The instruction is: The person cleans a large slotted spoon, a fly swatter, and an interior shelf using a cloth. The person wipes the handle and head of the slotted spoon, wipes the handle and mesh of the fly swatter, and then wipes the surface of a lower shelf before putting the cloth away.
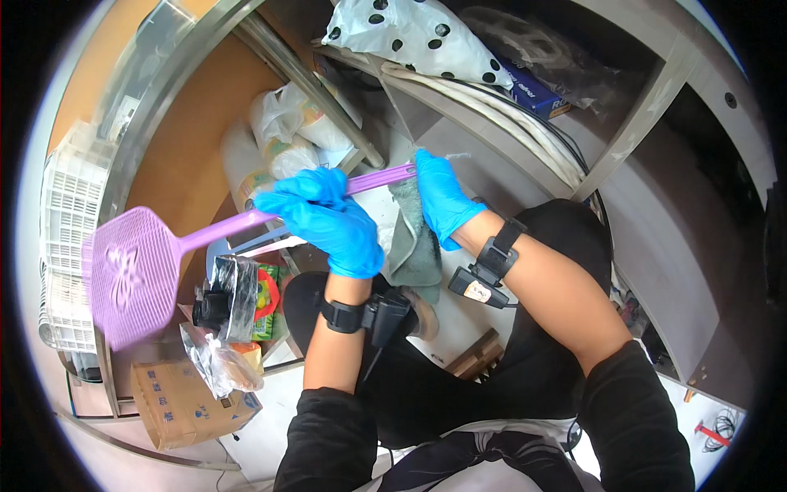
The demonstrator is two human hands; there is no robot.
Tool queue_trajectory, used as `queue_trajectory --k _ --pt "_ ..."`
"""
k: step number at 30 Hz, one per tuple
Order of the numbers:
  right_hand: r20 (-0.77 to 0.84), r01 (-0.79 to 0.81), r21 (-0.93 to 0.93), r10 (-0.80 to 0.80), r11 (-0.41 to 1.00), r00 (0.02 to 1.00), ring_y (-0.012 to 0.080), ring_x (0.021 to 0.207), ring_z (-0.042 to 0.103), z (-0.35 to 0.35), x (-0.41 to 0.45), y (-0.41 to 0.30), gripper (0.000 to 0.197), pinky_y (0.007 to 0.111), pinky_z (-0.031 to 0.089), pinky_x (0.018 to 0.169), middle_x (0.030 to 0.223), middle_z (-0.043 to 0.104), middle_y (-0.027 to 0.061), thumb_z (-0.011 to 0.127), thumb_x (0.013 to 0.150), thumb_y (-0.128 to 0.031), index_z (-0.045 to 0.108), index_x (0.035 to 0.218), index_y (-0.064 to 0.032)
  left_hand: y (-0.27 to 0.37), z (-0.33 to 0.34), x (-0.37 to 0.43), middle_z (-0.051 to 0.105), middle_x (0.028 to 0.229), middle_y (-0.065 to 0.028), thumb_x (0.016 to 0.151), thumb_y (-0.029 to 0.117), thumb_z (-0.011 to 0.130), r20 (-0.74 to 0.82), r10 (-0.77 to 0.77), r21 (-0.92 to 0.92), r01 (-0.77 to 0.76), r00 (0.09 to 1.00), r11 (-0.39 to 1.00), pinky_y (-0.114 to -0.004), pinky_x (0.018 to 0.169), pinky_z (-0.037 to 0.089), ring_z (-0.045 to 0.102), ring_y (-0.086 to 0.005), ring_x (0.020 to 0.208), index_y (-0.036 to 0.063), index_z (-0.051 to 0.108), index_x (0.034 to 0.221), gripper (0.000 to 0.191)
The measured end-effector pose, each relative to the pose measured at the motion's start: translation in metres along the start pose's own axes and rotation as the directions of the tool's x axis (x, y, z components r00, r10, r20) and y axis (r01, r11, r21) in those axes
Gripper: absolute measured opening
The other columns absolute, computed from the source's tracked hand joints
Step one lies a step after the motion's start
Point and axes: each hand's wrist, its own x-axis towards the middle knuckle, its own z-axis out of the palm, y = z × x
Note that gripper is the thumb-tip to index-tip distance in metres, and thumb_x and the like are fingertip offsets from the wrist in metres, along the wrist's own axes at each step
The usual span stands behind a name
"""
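Observation:
A purple plastic fly swatter [136,277] stretches from the left across to the middle, its meshed head bearing a raised butterfly-like pattern. My left hand [329,221], in a blue disposable glove, is closed around its handle. At the handle's far end is my right hand [442,197], gloved alike, which grips a grey-green cloth [413,246] against the handle tip. Most of the cloth hangs down below that hand, over the floor between my knees. What the right fingers do behind the cloth is partly hidden.
A metal leg [313,86] slants down before me, beside rolls of plastic bags [286,150]. Left stand a white plastic basket [74,246], packaged goods [264,301] and a cardboard box [190,403]. Above, a shelf holds a dotted bag [412,37], a blue box [532,92] and cables [492,107].

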Motion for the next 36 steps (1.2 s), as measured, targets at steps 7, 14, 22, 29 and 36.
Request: queue_trajectory --k 7,14,22,29,36 --pt "0.336 0.470 -0.587 -0.329 0.660 0.882 0.0213 0.056 0.054 0.000 0.008 0.005 0.038 0.037 0.042 0.052 0.062 0.056 0.0132 0.040 0.085 -0.031 0.056 0.075 0.0023 0.026 -0.005 0.020 0.026 0.046 0.0021 0.092 0.046 0.034 -0.025 0.117 0.181 -0.111 0.993 0.977 -0.026 0.038 0.019 0.023 -0.0092 0.039 0.0134 0.033 0.055 0.049" --pt "0.358 -0.171 -0.185 0.228 0.968 0.905 0.0180 0.073 0.058 0.004 -0.023 -0.012 0.027 0.030 0.049 0.069 0.081 0.057 0.0085 0.041 0.090 -0.029 0.053 0.096 -0.0058 0.038 -0.006 0.028 0.021 0.046 0.0030 0.091 0.047 0.034 0.160 -0.013 -0.001 0.014 0.987 1.000 -0.026 0.039 0.015 0.017 -0.0091 0.039 0.0149 0.026 0.053 0.050" --pt "0.595 -0.065 -0.196 0.171 0.979 0.785 0.0168 0.083 0.058 0.008 -0.013 -0.015 0.029 0.030 0.048 0.077 0.093 0.059 0.0088 0.041 0.092 -0.027 0.053 0.101 -0.0032 0.047 -0.040 0.055 0.020 0.048 0.0041 0.089 0.050 0.038 0.103 -0.087 -0.055 0.093 0.991 0.994 -0.026 0.039 0.014 0.016 -0.0090 0.041 0.0160 0.025 0.052 0.051" --pt "0.516 0.165 -0.452 0.106 0.877 0.850 0.0159 0.070 0.054 0.019 -0.029 -0.017 0.027 0.028 0.045 0.069 0.083 0.061 0.0066 0.046 0.090 -0.023 0.059 0.093 0.0002 0.034 -0.034 0.053 0.030 0.049 0.0042 0.087 0.049 0.043 0.082 -0.243 0.043 0.241 0.966 0.970 -0.023 0.041 0.023 0.026 -0.0076 0.042 0.0121 0.045 0.063 0.044" --pt "0.673 0.724 -0.653 -0.268 0.222 0.690 0.0088 0.061 0.046 0.021 -0.029 -0.028 0.027 0.027 0.042 0.059 0.066 0.056 0.0051 0.048 0.089 -0.024 0.058 0.085 0.0016 0.032 -0.113 0.091 0.034 0.056 -0.0012 0.091 0.029 0.039 -0.510 -0.192 0.057 0.256 0.838 0.965 -0.024 0.046 0.033 0.033 -0.0118 0.044 0.0041 0.047 0.090 0.027"
